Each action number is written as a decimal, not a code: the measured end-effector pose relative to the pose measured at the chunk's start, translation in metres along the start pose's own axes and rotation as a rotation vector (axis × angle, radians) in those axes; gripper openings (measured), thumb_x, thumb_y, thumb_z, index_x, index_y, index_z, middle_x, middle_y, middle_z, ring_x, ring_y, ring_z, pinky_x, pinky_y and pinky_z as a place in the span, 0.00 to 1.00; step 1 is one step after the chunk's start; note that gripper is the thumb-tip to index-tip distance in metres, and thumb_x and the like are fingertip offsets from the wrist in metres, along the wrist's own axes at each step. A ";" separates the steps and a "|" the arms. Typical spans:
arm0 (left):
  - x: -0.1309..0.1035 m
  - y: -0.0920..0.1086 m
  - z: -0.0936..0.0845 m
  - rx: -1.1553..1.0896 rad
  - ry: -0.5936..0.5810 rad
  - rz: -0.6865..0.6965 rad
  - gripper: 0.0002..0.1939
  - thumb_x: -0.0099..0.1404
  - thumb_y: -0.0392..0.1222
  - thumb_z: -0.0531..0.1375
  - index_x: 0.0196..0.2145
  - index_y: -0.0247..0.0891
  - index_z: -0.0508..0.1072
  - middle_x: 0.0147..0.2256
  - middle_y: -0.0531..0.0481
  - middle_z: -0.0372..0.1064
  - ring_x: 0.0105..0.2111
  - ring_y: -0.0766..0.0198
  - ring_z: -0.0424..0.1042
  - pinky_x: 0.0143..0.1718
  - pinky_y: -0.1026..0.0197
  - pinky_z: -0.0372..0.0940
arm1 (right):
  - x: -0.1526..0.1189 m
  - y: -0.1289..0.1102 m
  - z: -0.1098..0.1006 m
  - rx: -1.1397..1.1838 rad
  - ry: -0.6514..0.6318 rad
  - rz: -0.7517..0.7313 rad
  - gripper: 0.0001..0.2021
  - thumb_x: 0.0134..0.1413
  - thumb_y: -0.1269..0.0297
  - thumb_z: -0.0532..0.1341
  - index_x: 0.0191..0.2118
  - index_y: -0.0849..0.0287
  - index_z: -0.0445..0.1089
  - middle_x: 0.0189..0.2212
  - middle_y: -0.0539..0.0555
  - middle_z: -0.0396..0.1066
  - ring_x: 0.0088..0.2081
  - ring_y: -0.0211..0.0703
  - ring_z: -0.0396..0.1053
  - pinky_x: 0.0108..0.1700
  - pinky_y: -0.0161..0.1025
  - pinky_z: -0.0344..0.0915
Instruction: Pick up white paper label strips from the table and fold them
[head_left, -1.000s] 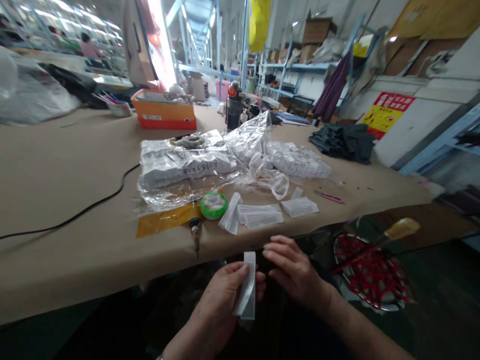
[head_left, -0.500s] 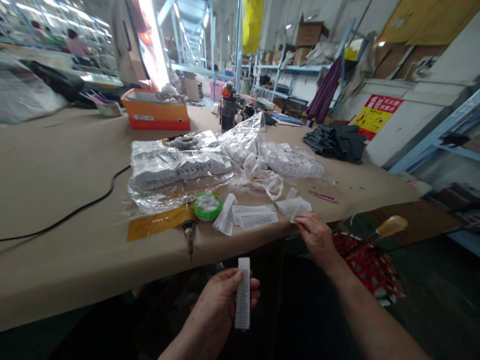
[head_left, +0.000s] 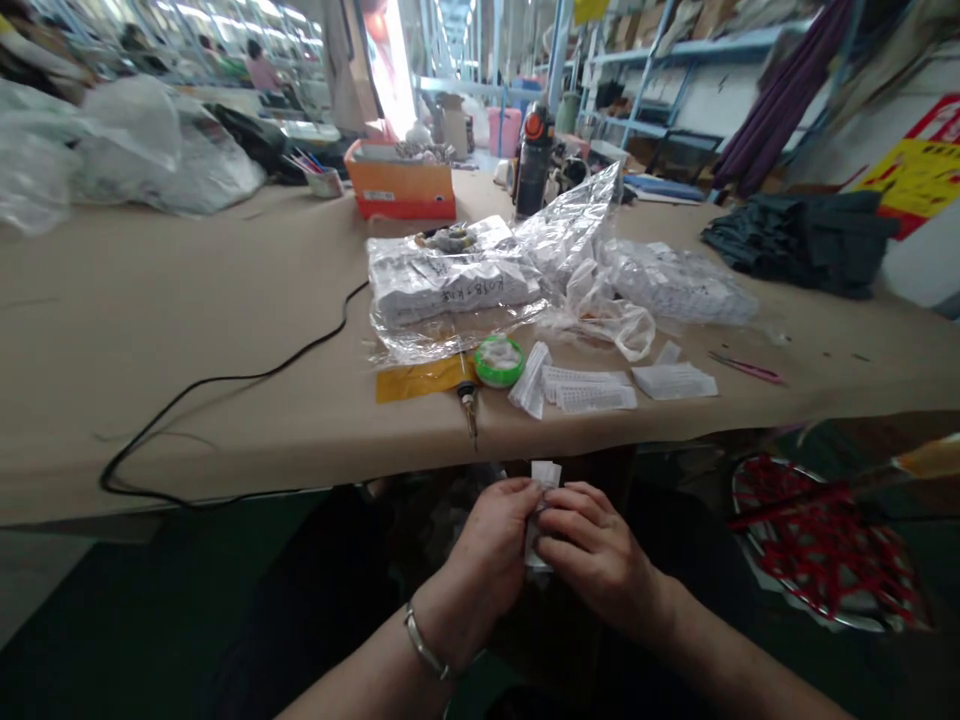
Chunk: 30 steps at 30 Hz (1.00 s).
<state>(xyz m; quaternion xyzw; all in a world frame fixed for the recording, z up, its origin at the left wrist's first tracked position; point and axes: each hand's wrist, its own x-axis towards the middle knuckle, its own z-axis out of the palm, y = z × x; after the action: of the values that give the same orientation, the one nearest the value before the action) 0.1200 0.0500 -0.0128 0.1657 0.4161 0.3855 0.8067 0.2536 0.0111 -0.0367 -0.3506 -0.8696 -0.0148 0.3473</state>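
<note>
My left hand is closed on a small stack of printed white labels, held below the table's front edge. Against the same stack, my right hand has its fingers closed on the labels; part of the stack is hidden behind them. On the table above lie fanned label strips, a bundle of folded labels and another label pile. A soldering-iron-like tool rests with its tip over the edge, beside a green round tin with white stuff inside.
Clear plastic bags of white bundles lie behind the labels. A pink-handled cutter, dark folded cloth, a bottle and an orange box are on the table. A black cord crosses the left side. A red-strapped stool stands at right.
My right hand has left the label pile on the table and come down to the stack in my left hand. The view has turned left, so the table things appear further right.
</note>
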 end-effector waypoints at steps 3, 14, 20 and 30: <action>-0.003 0.002 -0.002 -0.009 0.018 0.017 0.07 0.47 0.34 0.66 0.22 0.29 0.71 0.20 0.52 0.66 0.18 0.72 0.63 0.18 0.70 0.52 | 0.001 0.002 0.001 -0.012 -0.022 0.008 0.08 0.59 0.73 0.56 0.34 0.57 0.72 0.37 0.53 0.74 0.47 0.45 0.67 0.53 0.48 0.61; -0.007 0.000 -0.002 -0.049 -0.032 0.016 0.14 0.47 0.43 0.69 0.24 0.30 0.71 0.21 0.50 0.67 0.20 0.71 0.64 0.20 0.69 0.54 | 0.008 0.000 -0.009 0.065 -0.100 0.017 0.07 0.57 0.74 0.56 0.34 0.58 0.70 0.36 0.52 0.74 0.47 0.44 0.67 0.54 0.46 0.60; -0.014 0.001 -0.004 0.050 -0.020 -0.015 0.07 0.53 0.37 0.65 0.27 0.29 0.73 0.22 0.48 0.70 0.20 0.70 0.67 0.22 0.68 0.61 | 0.002 0.001 -0.017 0.305 0.037 0.199 0.10 0.53 0.68 0.61 0.43 0.59 0.67 0.40 0.57 0.71 0.47 0.48 0.66 0.52 0.48 0.63; -0.042 0.001 -0.010 0.158 -0.164 -0.219 0.09 0.61 0.40 0.58 0.31 0.30 0.73 0.26 0.44 0.72 0.20 0.67 0.69 0.26 0.64 0.65 | 0.015 0.004 -0.015 1.175 -0.087 0.991 0.12 0.49 0.58 0.63 0.28 0.60 0.63 0.23 0.47 0.62 0.24 0.33 0.60 0.26 0.31 0.61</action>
<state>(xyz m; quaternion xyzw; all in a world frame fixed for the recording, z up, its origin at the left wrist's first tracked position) 0.0963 0.0183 0.0048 0.2135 0.3934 0.2465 0.8596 0.2574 0.0191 -0.0174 -0.4577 -0.4888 0.6206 0.4080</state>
